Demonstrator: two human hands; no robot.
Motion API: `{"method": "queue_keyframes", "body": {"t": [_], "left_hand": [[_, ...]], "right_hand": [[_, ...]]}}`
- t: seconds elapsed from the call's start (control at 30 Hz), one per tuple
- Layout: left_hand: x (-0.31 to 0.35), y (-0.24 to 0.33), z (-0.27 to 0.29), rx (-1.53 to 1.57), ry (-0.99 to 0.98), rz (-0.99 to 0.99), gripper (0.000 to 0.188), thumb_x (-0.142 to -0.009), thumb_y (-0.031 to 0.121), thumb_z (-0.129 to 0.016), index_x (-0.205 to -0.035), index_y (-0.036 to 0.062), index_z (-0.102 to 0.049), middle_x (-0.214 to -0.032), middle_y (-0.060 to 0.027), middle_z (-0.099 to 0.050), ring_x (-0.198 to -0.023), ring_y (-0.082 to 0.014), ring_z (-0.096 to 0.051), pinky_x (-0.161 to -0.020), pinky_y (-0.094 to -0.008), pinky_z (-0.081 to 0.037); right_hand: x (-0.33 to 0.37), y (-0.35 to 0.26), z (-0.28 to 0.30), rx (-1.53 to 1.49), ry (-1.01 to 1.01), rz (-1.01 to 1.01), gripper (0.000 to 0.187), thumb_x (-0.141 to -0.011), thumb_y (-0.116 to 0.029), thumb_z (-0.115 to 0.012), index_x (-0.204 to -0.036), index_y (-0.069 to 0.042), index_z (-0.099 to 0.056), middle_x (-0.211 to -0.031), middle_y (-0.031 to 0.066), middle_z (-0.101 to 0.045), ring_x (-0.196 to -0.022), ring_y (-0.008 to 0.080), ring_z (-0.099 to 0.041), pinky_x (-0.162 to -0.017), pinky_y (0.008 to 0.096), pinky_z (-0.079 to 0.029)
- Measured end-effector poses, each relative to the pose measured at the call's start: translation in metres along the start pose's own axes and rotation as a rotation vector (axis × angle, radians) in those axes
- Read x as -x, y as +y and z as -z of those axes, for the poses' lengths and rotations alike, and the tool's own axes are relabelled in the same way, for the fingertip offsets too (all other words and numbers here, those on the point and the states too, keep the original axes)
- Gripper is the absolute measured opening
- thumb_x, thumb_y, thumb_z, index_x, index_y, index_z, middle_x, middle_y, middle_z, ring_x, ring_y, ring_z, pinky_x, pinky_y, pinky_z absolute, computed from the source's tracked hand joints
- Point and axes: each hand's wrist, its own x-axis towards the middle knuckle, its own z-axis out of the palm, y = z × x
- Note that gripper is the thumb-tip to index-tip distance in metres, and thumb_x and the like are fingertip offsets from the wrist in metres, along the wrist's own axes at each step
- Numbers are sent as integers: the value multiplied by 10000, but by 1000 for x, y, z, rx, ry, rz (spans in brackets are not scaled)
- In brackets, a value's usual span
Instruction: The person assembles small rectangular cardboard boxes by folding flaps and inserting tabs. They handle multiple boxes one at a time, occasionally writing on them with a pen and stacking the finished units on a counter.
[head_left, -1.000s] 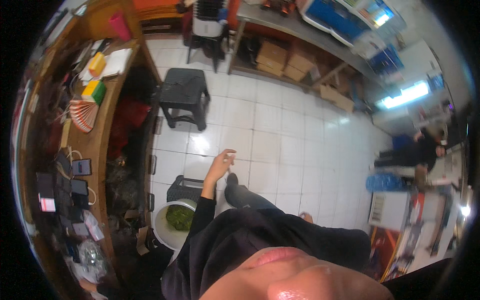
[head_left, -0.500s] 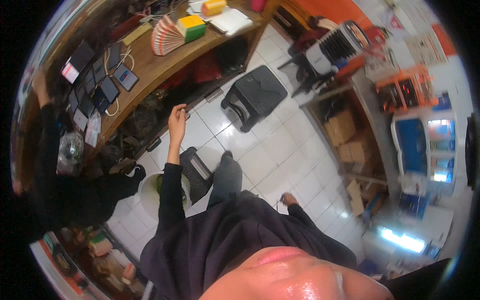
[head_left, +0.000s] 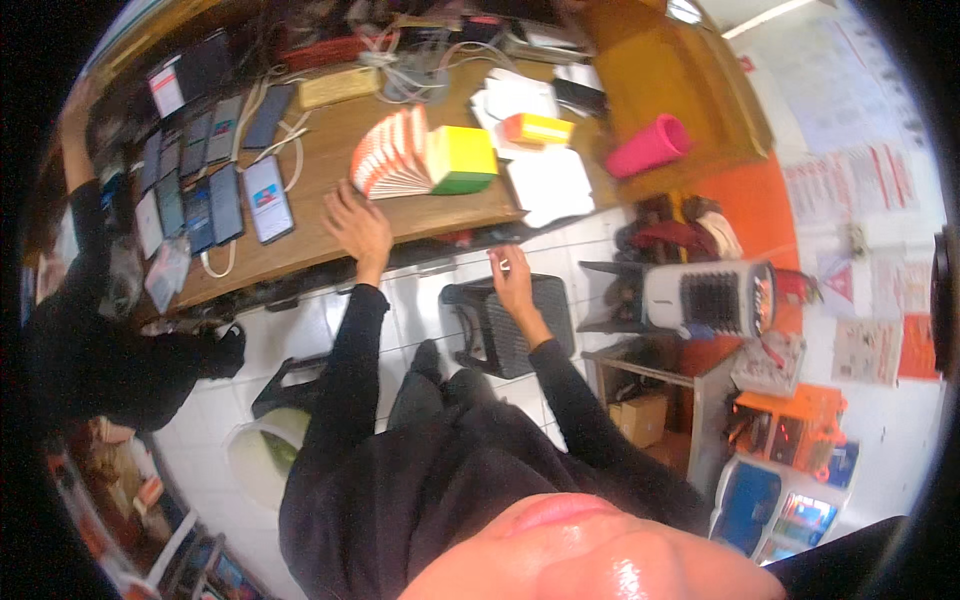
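My left hand (head_left: pixel 358 228) rests on the front edge of the wooden desk (head_left: pixel 315 205), its fingers stretched out and holding nothing. Just beyond its fingertips lies a fanned-out red-and-white striped paper bundle (head_left: pixel 392 158), against a yellow-and-green box (head_left: pixel 463 160). My right hand (head_left: pixel 514 285) hovers in front of the desk edge, above a black plastic step stool (head_left: pixel 505 330). Its fingers are bent together around something small and pale, too blurred to name. To the left, several phones, among them one with a lit screen (head_left: pixel 268 198), lie on the desk with white cables.
Beside the box are white papers (head_left: pixel 550 185), a yellow-orange box (head_left: pixel 538 129) and a pink cylinder (head_left: pixel 648 146). A co-worker in a black sleeve (head_left: pixel 88 235) reaches over the desk's left end. A pale bucket (head_left: pixel 262 460) stands at my left, an air cooler (head_left: pixel 705 298) at right.
I have turned and come closer to the desk. My left hand has moved onto its edge. My right hand has risen from my side to in front of the desk.
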Motion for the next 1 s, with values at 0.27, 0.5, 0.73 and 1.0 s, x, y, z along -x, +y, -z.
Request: {"method": "queue_keyframes", "body": {"t": [0.27,0.5,0.73,1.0], "left_hand": [[-5,6,-8,61,-28,74,553,-904,270,-519,-1383,38,-369,-1403,-184,-387,-1379,-328,-252,-1124,-525,-144],[-6,2,5,87,-239,204,553,-877,270,-522,-1382,76,-407,-1435,-150,-360,-1394,-279,-249,-1119,-524,-178],[-4,1,-8,196,-123,263,500,-876,282,-511,-1350,125,-481,-1399,-149,-422,-1356,-283,-337,-1089,-514,-218],[0,9,-14,147,-45,283,507,-866,319,-510,-1350,175,-473,-1409,-123,-412,-1354,-276,-333,-1064,-536,-236]], "right_hand": [[42,161,-77,339,-1005,304,361,-831,-236,-624,-1148,-74,-567,-1113,188,-598,-1064,385,-540,-866,480,-452],[-20,180,-187,386,-1128,337,498,-825,-274,-630,-1267,-87,-497,-1236,202,-534,-1178,390,-473,-930,488,-412],[-70,158,-283,393,-1199,420,564,-824,-297,-623,-1311,-82,-436,-1289,217,-476,-1216,414,-422,-964,505,-376],[-92,142,-274,339,-1286,428,642,-823,-323,-615,-1362,-76,-367,-1349,235,-411,-1258,441,-364,-1003,525,-336]]}}
